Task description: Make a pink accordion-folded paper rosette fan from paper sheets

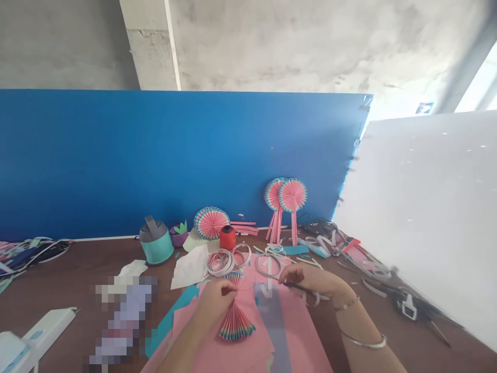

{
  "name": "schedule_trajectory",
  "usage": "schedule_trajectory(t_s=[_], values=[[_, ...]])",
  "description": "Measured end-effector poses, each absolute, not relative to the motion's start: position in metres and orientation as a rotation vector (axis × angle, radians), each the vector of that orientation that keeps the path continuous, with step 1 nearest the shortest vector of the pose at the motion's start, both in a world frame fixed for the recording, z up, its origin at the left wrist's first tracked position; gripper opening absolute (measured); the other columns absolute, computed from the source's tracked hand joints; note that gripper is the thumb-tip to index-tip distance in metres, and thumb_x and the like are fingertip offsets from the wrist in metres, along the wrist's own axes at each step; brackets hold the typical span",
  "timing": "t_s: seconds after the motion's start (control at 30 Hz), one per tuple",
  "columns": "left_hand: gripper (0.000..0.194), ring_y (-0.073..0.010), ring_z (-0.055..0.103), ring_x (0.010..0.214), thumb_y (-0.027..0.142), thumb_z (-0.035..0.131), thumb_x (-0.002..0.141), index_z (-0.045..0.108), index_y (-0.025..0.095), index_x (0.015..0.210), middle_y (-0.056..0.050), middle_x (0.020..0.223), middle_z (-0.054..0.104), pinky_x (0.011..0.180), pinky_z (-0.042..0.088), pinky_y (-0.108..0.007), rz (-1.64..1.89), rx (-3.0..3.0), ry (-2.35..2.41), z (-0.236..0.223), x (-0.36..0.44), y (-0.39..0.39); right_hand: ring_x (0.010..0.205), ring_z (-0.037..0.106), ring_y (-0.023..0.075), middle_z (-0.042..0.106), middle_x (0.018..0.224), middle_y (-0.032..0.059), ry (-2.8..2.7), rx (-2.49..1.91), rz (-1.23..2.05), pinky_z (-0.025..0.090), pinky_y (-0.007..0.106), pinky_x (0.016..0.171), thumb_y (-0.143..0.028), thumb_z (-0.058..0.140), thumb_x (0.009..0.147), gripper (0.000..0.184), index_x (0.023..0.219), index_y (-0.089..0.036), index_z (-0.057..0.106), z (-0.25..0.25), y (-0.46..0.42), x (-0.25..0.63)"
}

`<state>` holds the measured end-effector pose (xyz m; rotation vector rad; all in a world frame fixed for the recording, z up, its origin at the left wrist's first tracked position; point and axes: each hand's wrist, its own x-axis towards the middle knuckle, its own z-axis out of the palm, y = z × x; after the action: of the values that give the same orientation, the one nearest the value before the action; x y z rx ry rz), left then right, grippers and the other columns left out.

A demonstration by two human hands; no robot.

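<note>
A pleated paper fan (pixel 236 325), pink with a rainbow-coloured edge, is gathered at its middle like a bow. My left hand (pixel 219 299) pinches it at that waist, over a stack of pink paper sheets (pixel 303 331). To the right, my right hand (pixel 305 278) has its thumb and fingers closed together; what they hold is too small to make out. A dark, thin tool (pixel 295 285) shows just under those fingers, partly hidden by the hand, with pale paper curls beside it. Between the hands and beyond them lie a roll of tape (pixel 220 263) and a grey ring (pixel 267 265).
A red thread spool (pixel 227 238) stands behind the tape. Finished paper rosettes (pixel 293 195) lean against the blue partition (pixel 155 155). At left are a teal pot (pixel 156 246) and a white power strip (pixel 50 331). Dark scissors-like tools (pixel 407 305) lie at right.
</note>
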<state>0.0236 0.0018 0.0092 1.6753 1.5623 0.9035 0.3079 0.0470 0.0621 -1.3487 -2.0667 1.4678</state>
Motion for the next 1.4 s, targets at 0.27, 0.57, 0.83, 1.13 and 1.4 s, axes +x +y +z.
schedule_trajectory(t_s=[0.27,0.57,0.83,1.13,1.4], values=[[0.021,-0.0229,0.066,0.085,0.024,0.055,0.069,0.072,0.018,0.079,-0.006,0.087,0.075,0.077,0.048,-0.031,0.978,1.661,1.468,0.012,0.02,0.004,0.058,0.047,0.0097,0.062,0.066,-0.0025,-2.489,-1.197,1.243,0.037,0.018,0.054,-0.016,0.06,0.064,0.031,0.09,-0.021,0.076,0.063,0.037,0.277],[0.019,-0.0222,0.067,0.078,0.026,0.055,0.069,0.071,0.017,0.077,-0.007,0.081,0.074,0.074,0.05,-0.031,0.996,1.624,1.443,0.005,0.019,0.007,0.053,0.047,0.0094,0.062,0.065,-0.0019,-2.483,-1.257,1.103,0.035,0.018,0.049,-0.014,0.054,0.064,0.032,0.087,-0.021,0.074,0.061,0.033,0.269],[0.022,-0.0216,0.067,0.076,0.027,0.055,0.068,0.071,0.017,0.078,-0.005,0.075,0.073,0.073,0.052,-0.033,0.977,1.559,1.423,0.002,0.021,0.008,0.054,0.046,0.0093,0.062,0.066,-0.0026,-2.537,-1.229,1.095,0.034,0.018,0.049,-0.014,0.053,0.063,0.035,0.09,-0.022,0.074,0.056,0.031,0.255],[0.022,-0.0211,0.067,0.072,0.028,0.056,0.066,0.071,0.016,0.077,-0.004,0.074,0.071,0.07,0.053,-0.033,0.94,1.488,1.391,-0.001,0.02,0.011,0.063,0.047,0.0106,0.063,0.074,-0.0012,-2.577,-1.138,1.081,0.035,0.018,0.055,-0.015,0.054,0.062,0.034,0.091,-0.019,0.073,0.044,0.034,0.232],[0.021,-0.0206,0.066,0.071,0.027,0.056,0.066,0.071,0.017,0.076,-0.003,0.069,0.069,0.07,0.051,-0.033,0.933,1.525,1.402,-0.001,0.018,0.013,0.058,0.043,0.0092,0.057,0.068,-0.0029,-2.512,-1.145,1.165,0.032,0.019,0.052,-0.016,0.054,0.062,0.032,0.089,-0.019,0.072,0.041,0.036,0.229]])
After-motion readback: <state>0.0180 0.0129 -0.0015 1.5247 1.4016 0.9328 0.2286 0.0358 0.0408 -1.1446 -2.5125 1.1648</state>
